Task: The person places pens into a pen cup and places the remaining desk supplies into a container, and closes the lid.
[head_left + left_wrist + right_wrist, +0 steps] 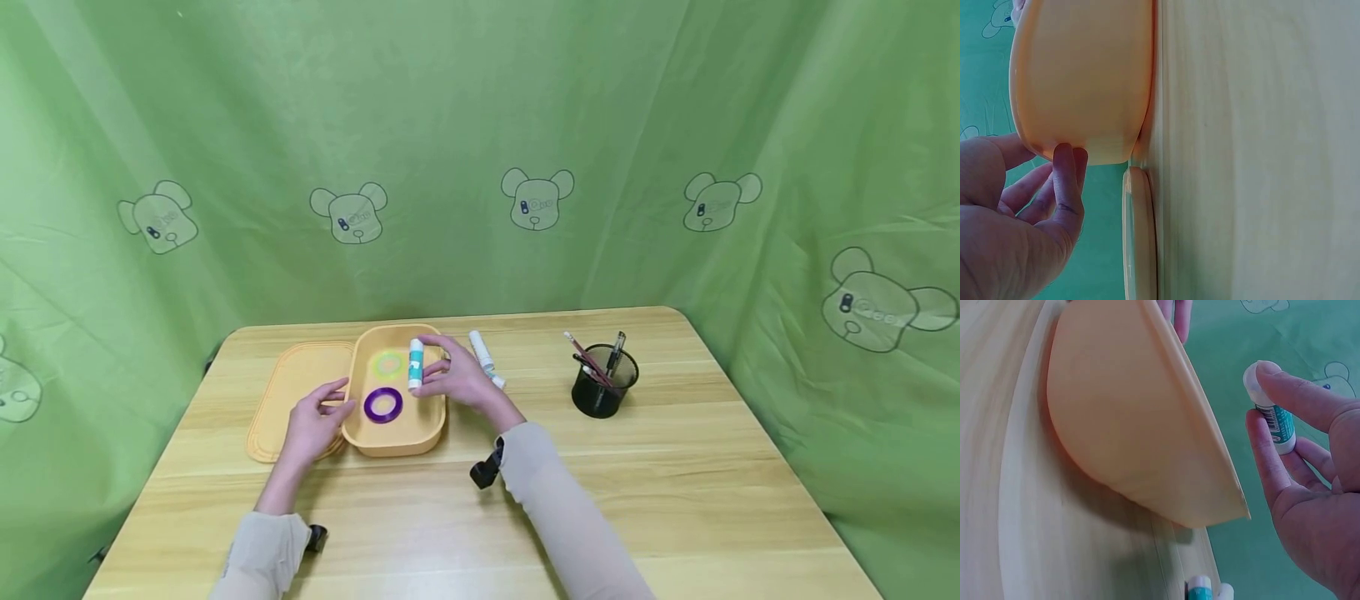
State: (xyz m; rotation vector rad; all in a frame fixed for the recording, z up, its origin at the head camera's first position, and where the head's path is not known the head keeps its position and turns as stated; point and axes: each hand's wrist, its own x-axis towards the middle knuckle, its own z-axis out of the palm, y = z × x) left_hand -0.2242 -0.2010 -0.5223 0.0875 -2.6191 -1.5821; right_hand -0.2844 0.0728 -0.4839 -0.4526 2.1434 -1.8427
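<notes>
Head view. A peach box stands uncovered on the wooden desk; on its floor lie two rings, a yellow-green ring toward the far end and a purple ring nearer the person. The matching lid lies flat on the left. The left hand holds the box at its left edge; the right hand pinches a white-capped glue stick, teal-labelled, above the box interior. Two further sticks lie on the desk just right of the box. Farther right, a black pen holder contains pencils and a dark pen, leaning against its rim.

Left wrist view. Thumb and fingers of the left hand grasp the box at its rim and outer wall; the lid rests on the desk just beside the base. The box's contents are hidden here by its wall.

Right wrist view. The glue stick is gripped between the right hand's thumb and fingers, clear of the rim. The ends of the further sticks appear at the lower edge, near the box.
</notes>
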